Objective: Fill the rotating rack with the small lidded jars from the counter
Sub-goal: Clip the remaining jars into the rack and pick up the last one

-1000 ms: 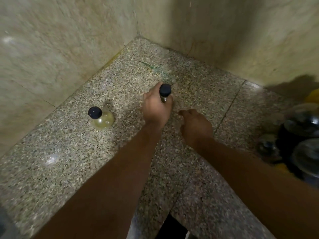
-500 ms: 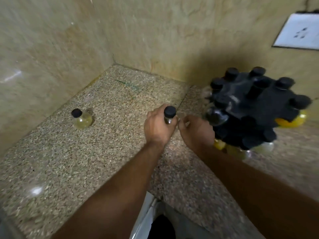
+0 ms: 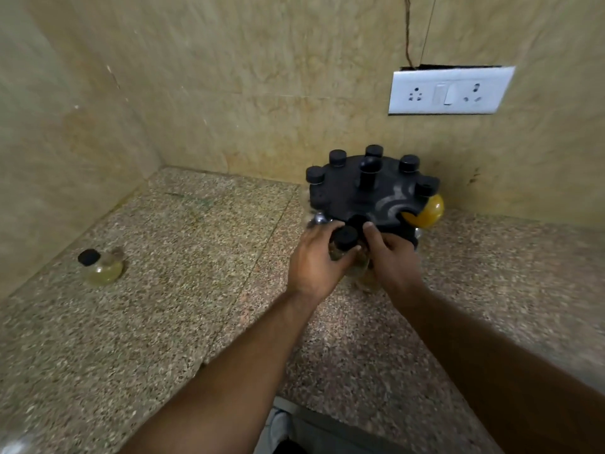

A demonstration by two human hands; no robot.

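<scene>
The black rotating rack (image 3: 370,196) stands on the speckled counter against the back wall, with several black-lidded jars seated round its rim and a yellow-filled one (image 3: 425,211) at its right. My left hand (image 3: 314,260) grips a small glass jar with a black lid (image 3: 344,239) right at the rack's near edge, below an open slot. My right hand (image 3: 391,253) is beside it, fingers curled against the jar and the rack's front. Another small lidded jar (image 3: 100,267) with pale yellow contents stands far left on the counter.
Tiled walls meet in a corner behind the counter (image 3: 196,257). A white socket and switch plate (image 3: 448,90) is on the back wall above the rack. The counter's front edge runs below my arms, with a dark gap and floor beneath.
My left hand has carried the jar rightwards and up to the rack's front edge. My right hand has moved alongside it. The view has swung right, bringing the whole rack into sight.
</scene>
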